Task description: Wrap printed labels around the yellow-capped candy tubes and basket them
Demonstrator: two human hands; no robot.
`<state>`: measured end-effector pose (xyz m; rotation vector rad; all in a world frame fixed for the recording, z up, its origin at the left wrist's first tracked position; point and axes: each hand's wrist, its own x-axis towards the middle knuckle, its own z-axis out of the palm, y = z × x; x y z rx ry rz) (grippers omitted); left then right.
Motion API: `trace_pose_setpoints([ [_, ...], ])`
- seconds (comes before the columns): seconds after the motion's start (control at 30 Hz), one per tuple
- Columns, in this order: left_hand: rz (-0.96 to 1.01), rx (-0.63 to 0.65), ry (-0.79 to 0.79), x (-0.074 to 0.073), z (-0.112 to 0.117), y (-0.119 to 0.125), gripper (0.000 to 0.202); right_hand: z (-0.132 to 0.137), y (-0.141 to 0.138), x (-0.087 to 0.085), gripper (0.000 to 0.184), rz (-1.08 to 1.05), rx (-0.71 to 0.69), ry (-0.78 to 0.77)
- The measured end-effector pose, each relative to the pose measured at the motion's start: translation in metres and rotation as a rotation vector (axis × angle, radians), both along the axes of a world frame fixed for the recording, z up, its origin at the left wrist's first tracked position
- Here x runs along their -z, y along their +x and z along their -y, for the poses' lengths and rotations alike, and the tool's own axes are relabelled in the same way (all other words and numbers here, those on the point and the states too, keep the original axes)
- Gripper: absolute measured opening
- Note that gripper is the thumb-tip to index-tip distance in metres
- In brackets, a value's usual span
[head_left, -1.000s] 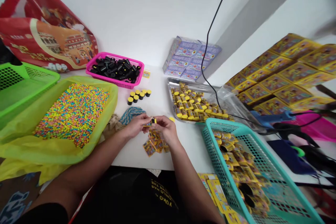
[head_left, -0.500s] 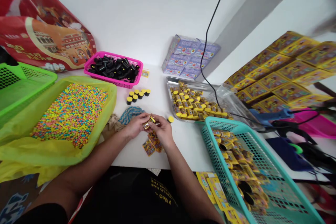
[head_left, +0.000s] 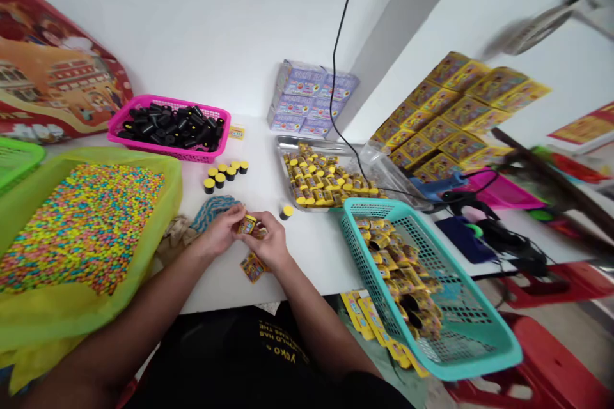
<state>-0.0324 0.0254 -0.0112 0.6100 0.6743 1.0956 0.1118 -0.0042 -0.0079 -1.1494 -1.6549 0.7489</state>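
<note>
My left hand (head_left: pixel 224 231) and my right hand (head_left: pixel 269 240) are both closed on one small canister (head_left: pixel 246 225) with a yellow lid and a printed label around it. Fingers of both hands pinch its sides, hiding parts of it. Below my right hand lie loose printed labels (head_left: pixel 252 266) on the white table. A single black canister with a yellow lid (head_left: pixel 286 212) stands just right of my hands. Farther back, several more yellow-lidded black canisters (head_left: pixel 219 179) stand grouped. A blue-and-white striped cloth (head_left: pixel 210 211) lies beside my left hand.
At left is a yellow-lined tub of coloured candies (head_left: pixel 178 169); behind it, a pink basket (head_left: pixel 194 156) of black canisters. A metal tray (head_left: pixel 283 152) and a teal basket (head_left: pixel 480 367) hold labelled canisters on the right. A black cable (head_left: pixel 337 45) hangs down over the tray.
My view has swung to the right, so the table things appear farther left. The canister has been turned in my fingers, and its printed label now faces me.
</note>
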Motion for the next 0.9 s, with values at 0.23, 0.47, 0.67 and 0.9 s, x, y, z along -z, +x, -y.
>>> trace_pose_setpoints([
  [0.23, -0.027, 0.019, 0.018, -0.001, 0.003, 0.002, 0.039, 0.000, 0.002, -0.003, 0.023, -0.098, -0.011, -0.061],
  [0.47, -0.106, 0.036, 0.013, 0.003, 0.002, 0.003, 0.043, -0.006, 0.004, -0.013, 0.016, 0.056, 0.026, 0.077],
  [0.67, -0.207, 0.058, -0.129, 0.005, 0.000, 0.001, 0.053, -0.011, 0.008, 0.000, 0.023, 0.293, 0.164, 0.497],
  [0.9, 0.138, 0.001, -0.263, -0.004, -0.002, 0.000, 0.021, -0.012, 0.003, 0.006, 0.034, 0.358, -0.014, 0.579],
])
